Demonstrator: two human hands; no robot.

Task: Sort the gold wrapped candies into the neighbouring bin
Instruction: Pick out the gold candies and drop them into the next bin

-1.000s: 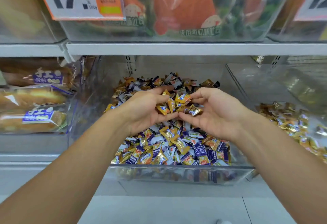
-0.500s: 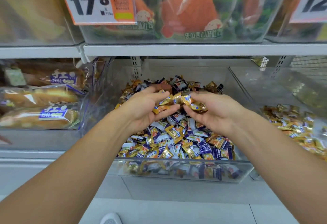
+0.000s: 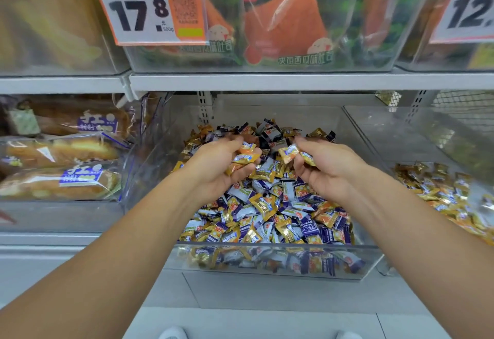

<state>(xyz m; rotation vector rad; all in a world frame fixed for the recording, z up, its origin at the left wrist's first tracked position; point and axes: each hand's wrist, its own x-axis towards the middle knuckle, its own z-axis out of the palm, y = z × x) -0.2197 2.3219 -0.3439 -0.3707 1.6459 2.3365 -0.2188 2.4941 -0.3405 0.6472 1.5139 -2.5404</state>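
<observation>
A clear bin (image 3: 267, 261) on the lower shelf holds a heap of mixed gold, purple and white wrapped candies (image 3: 267, 218). Above the heap, my left hand (image 3: 213, 170) curls its fingers round a few gold wrapped candies (image 3: 244, 158). My right hand (image 3: 328, 170) is just to the right of it and holds gold candies (image 3: 292, 151) in its curled fingers. The two hands are a short gap apart. The neighbouring clear bin (image 3: 374, 146) on the right has gold wrapped candies (image 3: 438, 191) on its floor.
A bin of packaged bread loaves (image 3: 58, 167) stands to the left. The shelf edge (image 3: 267, 82) runs overhead, with bins of orange snack bags (image 3: 283, 23) and price tags (image 3: 149, 7) above it. Grey floor lies below.
Both hands have lifted off the heap and drawn apart, each now with its own clutch of gold candies. The camera has moved closer.
</observation>
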